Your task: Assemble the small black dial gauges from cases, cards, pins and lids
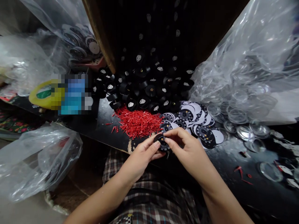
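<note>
A round black gauge dial [164, 144] with white markings is held between my two hands near the table's front edge. My left hand [145, 151] is closed around its left side, thumb on the face and fingers underneath. From the right, my right hand [185, 145] pinches its upper edge with thumb and forefinger. Whether the dial sits in a black housing is hidden by my fingers. Just beyond my left hand lies a heap of small red pointers [140, 122]. Loose black-and-white dials [203, 132] are piled past my right hand.
Many black round housings [150, 90] spill from a dark box at the back. Clear plastic lenses [245, 132] and a plastic bag [247, 62] are at the right. Red scraps [240, 171] lie nearby. A yellow tape roll [37, 95] and another bag [42, 158] are at the left.
</note>
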Available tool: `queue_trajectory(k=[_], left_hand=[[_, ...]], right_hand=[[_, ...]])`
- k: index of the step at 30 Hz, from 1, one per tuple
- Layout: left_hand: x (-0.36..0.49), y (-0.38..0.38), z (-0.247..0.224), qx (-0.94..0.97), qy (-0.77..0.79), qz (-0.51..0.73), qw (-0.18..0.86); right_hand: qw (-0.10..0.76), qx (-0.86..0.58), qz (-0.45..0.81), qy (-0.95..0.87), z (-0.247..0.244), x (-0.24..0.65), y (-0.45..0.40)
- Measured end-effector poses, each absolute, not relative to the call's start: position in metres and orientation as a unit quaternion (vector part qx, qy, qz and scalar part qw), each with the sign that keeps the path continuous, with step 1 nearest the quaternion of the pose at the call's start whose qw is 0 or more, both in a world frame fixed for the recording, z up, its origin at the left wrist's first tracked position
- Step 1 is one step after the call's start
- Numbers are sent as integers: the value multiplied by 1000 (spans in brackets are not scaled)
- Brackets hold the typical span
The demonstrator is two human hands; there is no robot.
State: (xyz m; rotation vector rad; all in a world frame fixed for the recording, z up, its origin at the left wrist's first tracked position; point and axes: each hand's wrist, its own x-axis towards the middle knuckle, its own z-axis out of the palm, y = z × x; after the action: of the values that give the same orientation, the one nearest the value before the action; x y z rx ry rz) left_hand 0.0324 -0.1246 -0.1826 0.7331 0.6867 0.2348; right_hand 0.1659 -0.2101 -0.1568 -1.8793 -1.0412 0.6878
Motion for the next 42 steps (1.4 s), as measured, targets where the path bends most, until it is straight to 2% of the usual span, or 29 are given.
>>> queue_trajectory(k=[5,12,18,21,27,30,34,36,39,42], left_hand=[[32,-120,-182,363,328,86,868],[32,-119,-183,369,320,79,869],[35,-123,-188,409,332,97,844],[33,-125,-186,434,327,104,833],[11,-123,-179,628,294,112,712],[3,-118,-181,588,342,137,719],[4,-115,-186,428,398,216,782],[6,-115,-188,403,394,241,790],[11,-118,-190,397,383,268,790],[17,-119,-189,384,362,265,807]], right_hand=[[408,-756,302,-413,-154,169,-208],[420,-746,332,-396,-158,171,-208],[361,-783,290,-416,-158,168,-207],[362,-784,300,-405,-162,163,-213],[399,-737,358,-411,-167,155,-227],[350,-756,300,-464,-168,156,-216],[165,-839,116,-505,-175,160,-187],[99,-850,82,-511,-178,160,-175],[85,-847,85,-517,-179,159,-171],[144,-832,120,-522,-176,158,-180]])
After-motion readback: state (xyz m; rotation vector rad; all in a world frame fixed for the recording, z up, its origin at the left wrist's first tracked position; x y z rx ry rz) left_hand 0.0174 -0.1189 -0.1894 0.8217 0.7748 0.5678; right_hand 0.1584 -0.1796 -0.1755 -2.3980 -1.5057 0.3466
